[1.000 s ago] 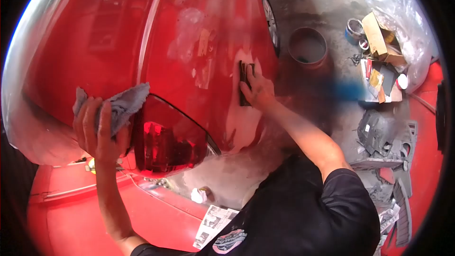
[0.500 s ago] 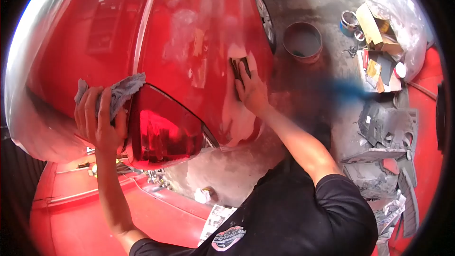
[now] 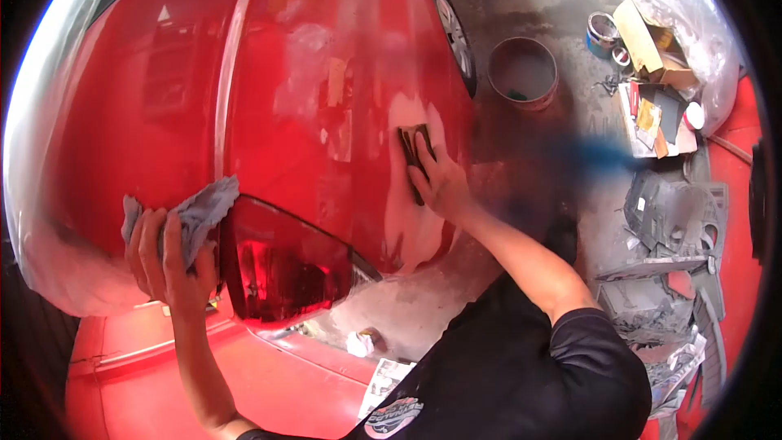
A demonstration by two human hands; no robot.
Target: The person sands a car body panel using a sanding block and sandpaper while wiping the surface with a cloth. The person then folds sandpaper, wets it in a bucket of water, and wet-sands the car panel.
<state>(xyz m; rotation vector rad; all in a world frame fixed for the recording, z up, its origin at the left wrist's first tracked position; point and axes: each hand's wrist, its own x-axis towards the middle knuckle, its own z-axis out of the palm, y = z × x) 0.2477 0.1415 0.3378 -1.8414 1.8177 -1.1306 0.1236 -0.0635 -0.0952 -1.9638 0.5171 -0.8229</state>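
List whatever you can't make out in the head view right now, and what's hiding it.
Head view:
- Underside of the dark pad: hidden against the red car; the right hand also covers part of its top.
- Lower folds of the grey cloth: behind the left hand.
- Blue patch: too blurred to identify.
- Newspaper: print too small, partly covered by the black shirt.
- Car's far end: cut off by the top edge.

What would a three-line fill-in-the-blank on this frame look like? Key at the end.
The left grip holds a grey ____.
The right grip holds a dark pad against a pale patch on the ____ car.
The bucket stands on the ____.
Missing words: cloth; red; floor.
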